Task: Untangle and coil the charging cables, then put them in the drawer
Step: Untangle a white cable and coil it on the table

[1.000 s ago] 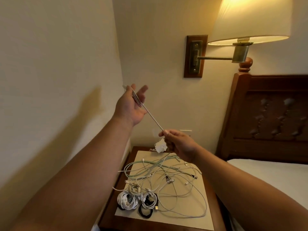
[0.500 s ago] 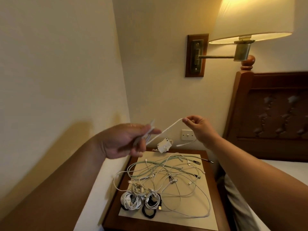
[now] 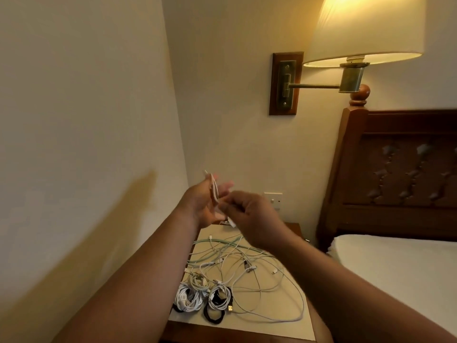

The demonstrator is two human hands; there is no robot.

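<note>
Above the wooden bedside desk [image 3: 294, 229], the left hand [image 3: 202, 204] — grip spread flat, seemingly a former for winding — carries loops of thin white charging cable [image 3: 214, 188]; the right hand [image 3: 247, 214] pinches its tail. On the desk lie tangled white and green cables [image 3: 235, 263].

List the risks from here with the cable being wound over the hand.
1. The white cable lies in loose loops across the left hand, whose fingers look straight. The loops may slip off as the right hand feeds more on.
2. The tangled cables lie directly below, one loop near the edge of the mat. A snagged strand might drag them, or the coiled bundles, off.
</note>
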